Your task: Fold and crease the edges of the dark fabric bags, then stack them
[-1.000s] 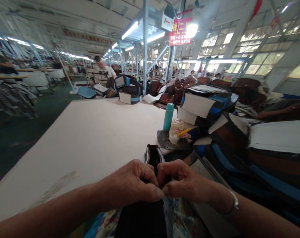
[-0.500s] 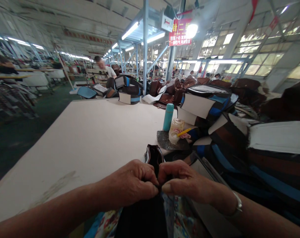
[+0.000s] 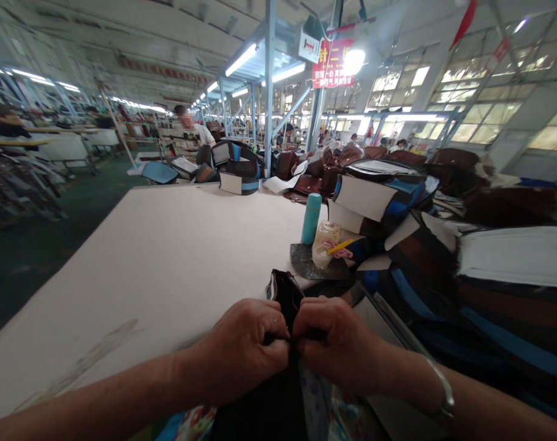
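Note:
A dark, narrow bag piece [image 3: 264, 407] runs from my lap up to the table's near edge. Its far end opens into a dark pocket with a pale, reddish-trimmed edge. My left hand [image 3: 250, 340] is closed on its edge, thumb pressed to curled fingers. Close beside it, my right hand [image 3: 337, 343] pinches the same dark material, and a silver bangle circles that wrist. The two hands almost touch over the piece, which hides exactly what lies between the fingertips.
A pale table [image 3: 168, 257] spreads ahead and left. Beyond my hands stand a teal bottle [image 3: 311, 218] and a glue-crusted jar [image 3: 325, 245] with a yellow-handled tool [image 3: 340, 247], on a dark slab [image 3: 301, 260]. Bag pieces [image 3: 425, 275] pile up at right. A person [image 3: 195, 128] works far back.
Both hands have curled tighter, with the thumbs tucked in and the wrists turned slightly. The dark piece stays almost in place, and the view has shifted a little.

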A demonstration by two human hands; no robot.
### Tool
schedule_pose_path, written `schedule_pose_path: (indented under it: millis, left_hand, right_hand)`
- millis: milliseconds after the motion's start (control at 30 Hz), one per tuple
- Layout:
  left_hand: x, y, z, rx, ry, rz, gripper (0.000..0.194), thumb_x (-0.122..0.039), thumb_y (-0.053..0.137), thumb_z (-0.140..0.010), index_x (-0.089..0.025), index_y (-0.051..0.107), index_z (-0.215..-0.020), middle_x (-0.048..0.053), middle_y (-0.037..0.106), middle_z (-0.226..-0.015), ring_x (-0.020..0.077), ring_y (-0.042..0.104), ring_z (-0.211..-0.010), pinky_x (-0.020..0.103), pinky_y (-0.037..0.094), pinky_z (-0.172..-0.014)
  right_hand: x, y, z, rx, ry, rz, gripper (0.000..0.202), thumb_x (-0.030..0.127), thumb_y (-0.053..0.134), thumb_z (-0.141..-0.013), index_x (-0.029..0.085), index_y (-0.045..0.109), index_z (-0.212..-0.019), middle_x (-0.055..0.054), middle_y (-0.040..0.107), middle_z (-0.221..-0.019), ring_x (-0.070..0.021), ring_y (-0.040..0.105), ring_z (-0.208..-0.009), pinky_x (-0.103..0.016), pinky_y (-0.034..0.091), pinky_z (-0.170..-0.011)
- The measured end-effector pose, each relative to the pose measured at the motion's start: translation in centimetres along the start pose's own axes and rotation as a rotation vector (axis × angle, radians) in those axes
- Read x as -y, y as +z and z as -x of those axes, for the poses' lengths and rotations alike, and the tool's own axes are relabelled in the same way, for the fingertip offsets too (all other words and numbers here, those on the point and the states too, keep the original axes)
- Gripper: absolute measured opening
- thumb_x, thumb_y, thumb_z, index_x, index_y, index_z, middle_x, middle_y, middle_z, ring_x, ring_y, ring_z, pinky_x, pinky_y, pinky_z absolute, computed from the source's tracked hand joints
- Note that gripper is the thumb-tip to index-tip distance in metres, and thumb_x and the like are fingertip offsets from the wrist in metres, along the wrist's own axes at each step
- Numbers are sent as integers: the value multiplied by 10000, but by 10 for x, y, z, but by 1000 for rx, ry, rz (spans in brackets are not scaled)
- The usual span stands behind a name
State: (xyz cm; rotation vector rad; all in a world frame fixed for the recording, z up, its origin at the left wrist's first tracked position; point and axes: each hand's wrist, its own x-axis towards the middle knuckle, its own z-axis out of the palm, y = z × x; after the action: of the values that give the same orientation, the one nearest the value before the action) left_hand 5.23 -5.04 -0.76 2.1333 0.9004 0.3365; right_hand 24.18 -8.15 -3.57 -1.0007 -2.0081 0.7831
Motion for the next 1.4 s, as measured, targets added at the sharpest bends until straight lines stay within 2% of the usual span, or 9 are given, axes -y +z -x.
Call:
schedule_pose_path:
  millis: [167, 300, 467, 600, 800, 967, 1067, 1200, 1400]
  left_hand:
    - [4, 1, 0, -24, 9, -18, 130, -117, 502, -686, -138, 573, -580, 10, 553, -714, 112, 492, -655, 238, 336, -588]
    - [4, -3, -1, 31, -34, 89, 143, -121, 490, -701, -137, 616, -632, 3, 582, -733, 114, 527, -694, 223, 368, -627]
    - [4, -6, -3, 68, -65, 67, 126, -131, 498, -701, -144, 616, -660, -17, 587, -738, 110, 524, -691, 214, 373, -620]
    - [4, -5, -2, 42, -20, 37, 129, -117, 496, -709, -139, 576, -611, -14, 577, -728, 101, 507, -664, 212, 363, -599]
    - [4, 1, 1, -16, 57, 3, 163, -86, 492, -710, -131, 621, -622, -2, 566, -713, 89, 479, -618, 213, 339, -563]
    - [9, 6, 1, -39, 63, -50, 166, -85, 504, -703, -134, 617, -592, 2, 544, -687, 94, 476, -607, 217, 324, -543]
    - [11, 7, 3, -52, 71, -91, 165, -93, 512, -706, -143, 642, -618, 8, 549, -696, 106, 483, -623, 220, 356, -579]
    - [7, 4, 5, -41, 51, -102, 171, -132, 526, -732, -158, 690, -690, 23, 583, -758, 129, 504, -676, 235, 400, -651]
    - [2, -21, 0, 167, -102, 116, 370, -374, 450, -912, -148, 710, -777, 13, 590, -740, 140, 509, -706, 243, 393, -662]
  right_hand:
    - [-11, 9, 7, -134, -152, 171, 172, 55, 523, -672, 173, 561, -791, 4, 557, -743, -142, 510, -696, -282, 349, -652]
    - [-12, 4, 11, -2, -315, 449, 101, 107, 475, -847, 150, 562, -876, -57, 570, -817, -192, 503, -747, -330, 360, -674]
    - [-10, 0, 15, 103, -390, 708, 186, 72, 352, -920, 132, 521, -873, -79, 529, -821, -217, 458, -742, -353, 350, -659]
    - [-12, -3, 14, 140, -335, 554, 193, 44, 308, -907, 136, 477, -902, -77, 516, -845, -201, 460, -756, -333, 353, -660]
    - [-3, -17, 7, 236, 15, 211, 145, 192, 351, -987, 188, 487, -936, -21, 552, -864, -152, 491, -743, -286, 360, -663]
    - [-4, -16, 7, 206, -22, 149, 62, 217, 546, -913, 194, 525, -968, 9, 579, -862, -128, 526, -755, -256, 366, -667]
    - [-10, -10, 8, 164, -113, 199, 105, 132, 539, -857, 184, 519, -946, 11, 573, -833, -120, 517, -714, -252, 349, -628]
    - [-15, -5, 11, 144, -362, 444, 123, 113, 408, -913, 154, 523, -895, -42, 565, -821, -162, 500, -714, -299, 360, -626]
    - [-11, -7, 17, 97, -670, 758, 228, 110, 374, -950, 95, 602, -937, -122, 596, -869, -220, 530, -780, -369, 448, -721]
